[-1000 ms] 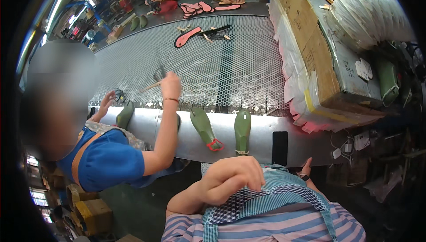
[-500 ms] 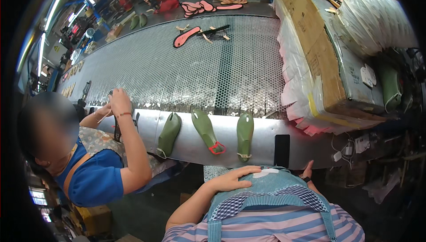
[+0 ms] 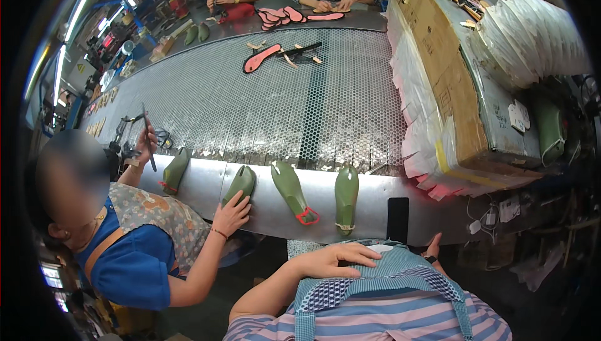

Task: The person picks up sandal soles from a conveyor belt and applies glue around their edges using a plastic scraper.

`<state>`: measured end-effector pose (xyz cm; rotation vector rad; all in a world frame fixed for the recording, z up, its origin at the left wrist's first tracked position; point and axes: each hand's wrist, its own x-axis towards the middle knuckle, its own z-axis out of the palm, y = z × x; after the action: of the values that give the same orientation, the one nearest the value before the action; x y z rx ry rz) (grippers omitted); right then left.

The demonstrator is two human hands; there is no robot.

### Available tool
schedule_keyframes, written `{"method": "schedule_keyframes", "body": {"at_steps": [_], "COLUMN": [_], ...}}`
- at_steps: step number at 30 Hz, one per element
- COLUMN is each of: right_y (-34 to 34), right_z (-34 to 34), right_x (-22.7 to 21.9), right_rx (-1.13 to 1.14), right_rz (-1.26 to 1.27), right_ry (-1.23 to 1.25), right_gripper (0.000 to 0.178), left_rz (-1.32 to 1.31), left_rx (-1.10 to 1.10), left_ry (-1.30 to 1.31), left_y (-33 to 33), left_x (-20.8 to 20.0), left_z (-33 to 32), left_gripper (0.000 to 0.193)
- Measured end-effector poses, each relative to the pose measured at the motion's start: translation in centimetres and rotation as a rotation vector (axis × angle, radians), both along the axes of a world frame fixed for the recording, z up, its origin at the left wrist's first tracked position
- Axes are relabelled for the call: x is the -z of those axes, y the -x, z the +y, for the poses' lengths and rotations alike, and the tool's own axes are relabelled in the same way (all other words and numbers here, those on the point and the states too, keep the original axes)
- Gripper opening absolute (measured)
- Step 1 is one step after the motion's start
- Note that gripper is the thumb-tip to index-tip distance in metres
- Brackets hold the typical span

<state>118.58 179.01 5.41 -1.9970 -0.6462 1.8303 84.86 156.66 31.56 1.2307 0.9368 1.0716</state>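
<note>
My left hand (image 3: 341,259) lies flat on the front of the blue checked apron (image 3: 360,285), fingers stretched and holding nothing. Partly hidden beside the apron, my right hand (image 3: 433,245) is near the table's front edge, a finger pointing up and nothing seen in it. Ahead of me on the metal edge lie a green shoe last with a pale loop (image 3: 346,200) and a tilted green last with a red loop (image 3: 289,191). On the left, a co-worker's hand (image 3: 231,216) touches another green last (image 3: 240,183); a further green last (image 3: 176,169) lies beyond it.
A black pad (image 3: 397,219) lies on the metal edge. Behind is a perforated table (image 3: 250,103) with a pink insole (image 3: 260,59) and straps. Boxes (image 3: 451,84) and a white duct (image 3: 526,34) stand right. The co-worker's other hand (image 3: 147,141) holds a dark strap-like piece.
The co-worker's one hand has come down onto a green last, and the other now holds up a dark piece. A further last shows at the left. My hands have hardly moved.
</note>
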Motion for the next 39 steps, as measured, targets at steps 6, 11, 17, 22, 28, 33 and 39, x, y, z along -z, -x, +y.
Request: {"method": "schedule_keyframes", "body": {"at_steps": [6,11,17,22,28,33,39], "right_y": [1.0,2.2,1.9,1.1,0.1,-0.7,-2.1], "right_z": [0.1,0.8,1.8,2.3,2.6,2.6,2.7], "right_x": [0.9,2.0,2.8,3.2,3.7,3.9,4.4], "right_rx": [-0.04,-0.096,-0.12,-0.136,-0.144,-0.154,-0.149], "right_rz": [0.032,0.059,0.076,0.085,0.091,0.094,0.096], "right_ry": [0.04,0.068,0.085,0.104,0.123,0.149,0.172], "right_gripper": [0.085,0.085,0.085,0.085,0.085,0.084,0.084], "left_rz": [0.017,-0.003,-0.063,-0.051,-0.072,-0.055,0.072], "left_rx": [-0.055,-0.104,-0.154,-0.065,-0.017,-0.084,-0.215], "left_ry": [0.036,0.082,0.128,0.135,0.101,0.168,0.199], "left_y": [0.4,-0.1,-0.4,-0.7,-0.7,-1.2,-2.4], "left_x": [0.4,0.5,0.6,2.0,2.4,1.4,1.8], "left_z": [-1.5,-1.3,-1.6,-1.7,-1.3,-1.2,-0.1], "left_gripper": [0.033,0.02,0.011,0.016,0.019,0.016,0.014]}}
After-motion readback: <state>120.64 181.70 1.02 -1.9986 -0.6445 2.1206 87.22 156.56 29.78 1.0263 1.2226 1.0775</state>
